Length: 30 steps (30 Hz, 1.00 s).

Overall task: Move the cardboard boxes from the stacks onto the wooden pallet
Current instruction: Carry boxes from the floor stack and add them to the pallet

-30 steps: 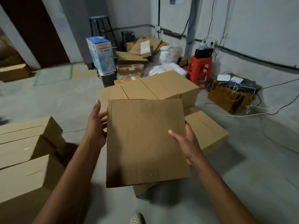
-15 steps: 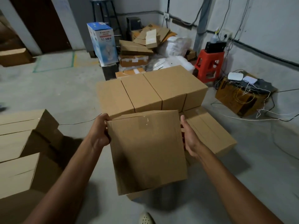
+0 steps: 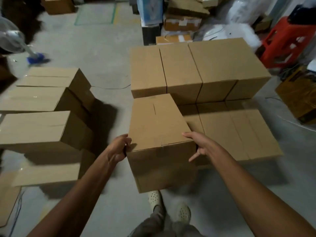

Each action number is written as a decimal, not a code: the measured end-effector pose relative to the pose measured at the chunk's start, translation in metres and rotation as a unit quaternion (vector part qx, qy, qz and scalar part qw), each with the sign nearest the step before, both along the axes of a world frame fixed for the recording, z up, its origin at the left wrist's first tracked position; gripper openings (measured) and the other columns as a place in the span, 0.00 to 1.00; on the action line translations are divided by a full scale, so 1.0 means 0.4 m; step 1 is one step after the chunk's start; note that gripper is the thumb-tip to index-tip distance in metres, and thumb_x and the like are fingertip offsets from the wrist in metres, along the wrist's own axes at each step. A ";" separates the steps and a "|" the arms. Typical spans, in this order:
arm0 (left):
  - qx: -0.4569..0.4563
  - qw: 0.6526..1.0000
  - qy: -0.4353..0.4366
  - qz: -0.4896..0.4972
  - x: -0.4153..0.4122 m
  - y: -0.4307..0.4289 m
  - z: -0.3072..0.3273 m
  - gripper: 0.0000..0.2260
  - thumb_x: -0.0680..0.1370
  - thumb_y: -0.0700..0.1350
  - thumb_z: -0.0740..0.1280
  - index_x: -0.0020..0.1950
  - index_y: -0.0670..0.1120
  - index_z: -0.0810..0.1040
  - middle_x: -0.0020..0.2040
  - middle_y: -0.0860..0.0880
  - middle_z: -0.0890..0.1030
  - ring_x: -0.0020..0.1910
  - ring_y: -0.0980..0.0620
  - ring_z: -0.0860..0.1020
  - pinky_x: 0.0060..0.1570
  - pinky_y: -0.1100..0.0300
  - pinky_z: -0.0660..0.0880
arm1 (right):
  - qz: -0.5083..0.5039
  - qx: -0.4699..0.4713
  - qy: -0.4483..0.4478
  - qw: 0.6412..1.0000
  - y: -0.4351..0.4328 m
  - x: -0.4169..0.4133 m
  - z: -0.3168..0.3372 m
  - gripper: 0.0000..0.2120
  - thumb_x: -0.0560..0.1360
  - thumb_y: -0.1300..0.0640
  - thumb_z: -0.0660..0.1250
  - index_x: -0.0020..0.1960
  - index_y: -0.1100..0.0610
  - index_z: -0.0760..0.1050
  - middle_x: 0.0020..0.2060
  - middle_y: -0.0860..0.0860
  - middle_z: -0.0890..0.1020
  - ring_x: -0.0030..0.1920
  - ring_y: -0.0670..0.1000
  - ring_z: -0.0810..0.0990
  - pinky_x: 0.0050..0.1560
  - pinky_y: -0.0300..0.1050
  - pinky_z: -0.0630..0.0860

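I hold a plain cardboard box (image 3: pixel 159 127) low in front of me, its taped top facing up. My left hand (image 3: pixel 118 149) grips its near left corner. My right hand (image 3: pixel 200 144) presses the right side with the thumb on the top edge and the fingers spread. The box's far edge meets a row of three taller stacked boxes (image 3: pixel 181 69). To its right lies a lower layer of boxes (image 3: pixel 236 134). The pallet under them is hidden. More stacks of boxes (image 3: pixel 37 129) stand on the left.
My feet (image 3: pixel 171 207) stand just below the held box. A fan (image 3: pixel 12 40) is at the far left, a red stool (image 3: pixel 289 41) and a yellow-brown crate (image 3: pixel 297 94) at the right. Mixed cartons (image 3: pixel 181 23) crowd the back. Cables run over the concrete floor.
The box has gone from tilted up at chest height to low and level, against the front of the stacked row. My view has tipped downward and both arms have stretched out.
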<state>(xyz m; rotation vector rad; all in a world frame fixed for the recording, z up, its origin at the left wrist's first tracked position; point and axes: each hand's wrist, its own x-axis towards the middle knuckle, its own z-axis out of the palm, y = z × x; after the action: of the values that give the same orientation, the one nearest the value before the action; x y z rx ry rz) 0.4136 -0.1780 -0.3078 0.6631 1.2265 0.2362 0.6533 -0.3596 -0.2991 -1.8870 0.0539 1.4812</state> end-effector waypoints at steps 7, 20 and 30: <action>0.011 0.999 0.022 -0.022 -0.063 -0.070 -0.170 0.31 0.75 0.24 0.53 0.73 0.46 0.71 0.65 0.39 0.75 0.47 0.44 0.76 0.29 0.58 0.77 | 0.000 0.033 0.019 0.999 -0.047 -0.025 -0.195 0.30 0.79 0.53 0.69 0.78 0.55 0.62 0.76 0.54 0.69 0.75 0.63 0.64 0.64 0.81 0.64; 0.068 0.997 0.021 -0.027 -0.068 -0.162 -0.417 0.20 0.85 0.51 0.51 0.68 0.50 0.78 0.63 0.49 0.82 0.65 0.48 0.77 0.60 0.52 0.73 | 0.054 -0.028 -0.018 0.998 -0.083 -0.091 -0.406 0.17 0.82 0.63 0.63 0.70 0.56 0.68 0.65 0.53 0.77 0.62 0.55 0.74 0.66 0.71 0.71; 0.021 1.000 -0.006 -0.001 -0.047 -0.064 -0.471 0.32 0.82 0.68 0.44 0.74 0.52 0.73 0.70 0.55 0.76 0.71 0.53 0.71 0.75 0.45 0.58 | 0.030 0.000 -0.009 1.000 0.006 -0.062 -0.430 0.28 0.84 0.49 0.60 0.80 0.56 0.56 0.77 0.53 0.66 0.74 0.59 0.66 0.69 0.70 0.67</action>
<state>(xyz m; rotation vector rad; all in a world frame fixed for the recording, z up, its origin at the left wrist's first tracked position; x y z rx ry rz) 0.3947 -0.2035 -0.4962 0.6978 1.2116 0.2644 0.6286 -0.3571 -0.4712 -1.9154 -0.0109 1.5044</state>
